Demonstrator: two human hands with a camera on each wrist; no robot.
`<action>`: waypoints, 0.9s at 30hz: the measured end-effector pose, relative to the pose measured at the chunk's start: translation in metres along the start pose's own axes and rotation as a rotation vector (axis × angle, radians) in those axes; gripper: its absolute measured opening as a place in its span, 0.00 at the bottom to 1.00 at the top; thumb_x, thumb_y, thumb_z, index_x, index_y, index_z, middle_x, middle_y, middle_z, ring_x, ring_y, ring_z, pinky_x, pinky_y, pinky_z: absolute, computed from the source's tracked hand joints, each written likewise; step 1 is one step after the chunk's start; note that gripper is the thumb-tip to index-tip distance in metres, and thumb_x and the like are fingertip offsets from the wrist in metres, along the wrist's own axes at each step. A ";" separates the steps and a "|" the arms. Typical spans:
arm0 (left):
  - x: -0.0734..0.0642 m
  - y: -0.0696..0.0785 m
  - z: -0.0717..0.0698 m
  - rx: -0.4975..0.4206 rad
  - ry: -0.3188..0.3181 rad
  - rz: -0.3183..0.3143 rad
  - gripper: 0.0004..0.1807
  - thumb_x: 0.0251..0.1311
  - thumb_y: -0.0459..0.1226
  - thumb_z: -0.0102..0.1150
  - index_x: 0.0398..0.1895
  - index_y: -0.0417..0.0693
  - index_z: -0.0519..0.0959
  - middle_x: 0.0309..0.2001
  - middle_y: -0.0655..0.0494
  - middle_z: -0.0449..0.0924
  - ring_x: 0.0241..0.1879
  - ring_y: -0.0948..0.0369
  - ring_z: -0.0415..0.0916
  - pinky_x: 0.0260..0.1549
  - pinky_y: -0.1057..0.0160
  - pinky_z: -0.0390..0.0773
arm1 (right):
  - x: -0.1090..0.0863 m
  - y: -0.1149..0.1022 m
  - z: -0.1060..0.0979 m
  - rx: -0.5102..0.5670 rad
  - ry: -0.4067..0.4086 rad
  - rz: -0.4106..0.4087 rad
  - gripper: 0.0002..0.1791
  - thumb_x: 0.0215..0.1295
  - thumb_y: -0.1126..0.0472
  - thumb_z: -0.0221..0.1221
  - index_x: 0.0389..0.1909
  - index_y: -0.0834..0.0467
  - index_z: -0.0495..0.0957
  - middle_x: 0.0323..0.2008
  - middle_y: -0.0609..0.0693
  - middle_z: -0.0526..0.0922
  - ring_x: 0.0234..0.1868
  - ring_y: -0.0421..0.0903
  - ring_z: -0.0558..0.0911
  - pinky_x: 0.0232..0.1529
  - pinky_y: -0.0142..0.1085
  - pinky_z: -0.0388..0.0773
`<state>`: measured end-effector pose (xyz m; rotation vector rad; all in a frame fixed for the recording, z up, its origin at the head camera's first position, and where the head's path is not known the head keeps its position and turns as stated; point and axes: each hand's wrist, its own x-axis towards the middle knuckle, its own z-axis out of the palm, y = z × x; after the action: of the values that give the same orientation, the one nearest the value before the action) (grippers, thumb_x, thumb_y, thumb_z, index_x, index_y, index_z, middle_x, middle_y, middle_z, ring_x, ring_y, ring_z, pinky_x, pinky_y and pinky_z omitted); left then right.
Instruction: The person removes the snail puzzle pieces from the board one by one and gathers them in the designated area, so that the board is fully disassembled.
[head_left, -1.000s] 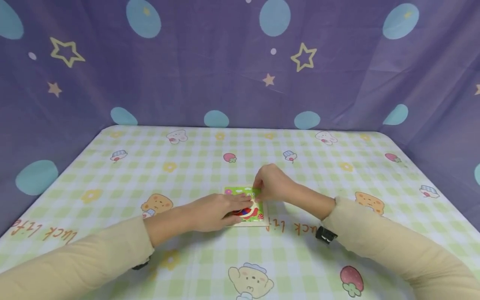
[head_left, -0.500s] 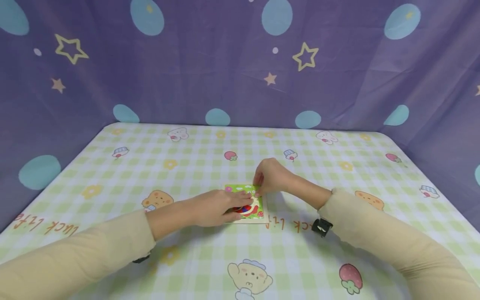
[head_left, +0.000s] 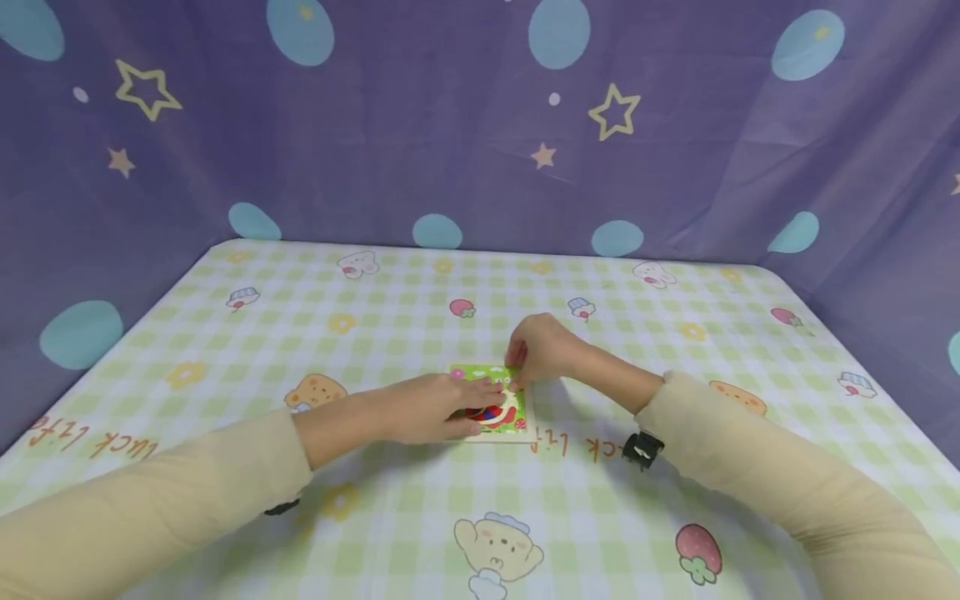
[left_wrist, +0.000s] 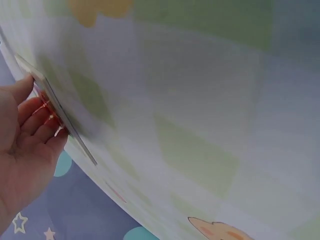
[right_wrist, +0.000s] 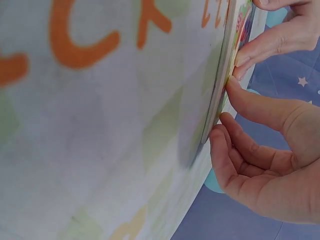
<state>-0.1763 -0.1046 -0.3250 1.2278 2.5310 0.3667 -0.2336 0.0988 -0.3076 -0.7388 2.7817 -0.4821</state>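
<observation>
A small square wooden picture puzzle (head_left: 519, 414) lies on the table, showing a cartoon creature in red, blue and cream on green. My left hand (head_left: 423, 408) rests on its left part with the fingers stretched across the picture, hiding much of it. At the upper right corner, my right hand (head_left: 546, 346) curls down with thumb and fingers at the puzzle. The right wrist view shows that thumb (right_wrist: 245, 97) on the puzzle's face and the fingertips beside it near the edge. In the left wrist view, the left thumb touches the near side of the board (left_wrist: 70, 125).
A green and white checked tablecloth (head_left: 360, 517) with printed animals, fruit and lettering covers the table. Behind and along the sides hangs a purple curtain (head_left: 420, 125) with stars and blue spots. Black wrist straps (head_left: 642, 450) show below the beige sleeves (head_left: 757, 467).
The view has tilted slightly, so the scene sits a little higher. Both hands stay at the puzzle, with the right fingertips barely shifted at its upper right corner.
</observation>
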 end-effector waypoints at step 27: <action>0.002 0.000 -0.003 -0.003 -0.045 -0.007 0.33 0.66 0.48 0.55 0.72 0.51 0.62 0.73 0.54 0.59 0.74 0.57 0.56 0.70 0.52 0.63 | -0.001 0.003 -0.001 0.030 0.030 -0.039 0.12 0.38 0.62 0.78 0.26 0.59 0.87 0.26 0.50 0.88 0.27 0.38 0.83 0.32 0.25 0.80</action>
<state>-0.1789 -0.1033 -0.3228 1.2124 2.4952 0.3381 -0.2344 0.1015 -0.3076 -0.7860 2.7860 -0.5460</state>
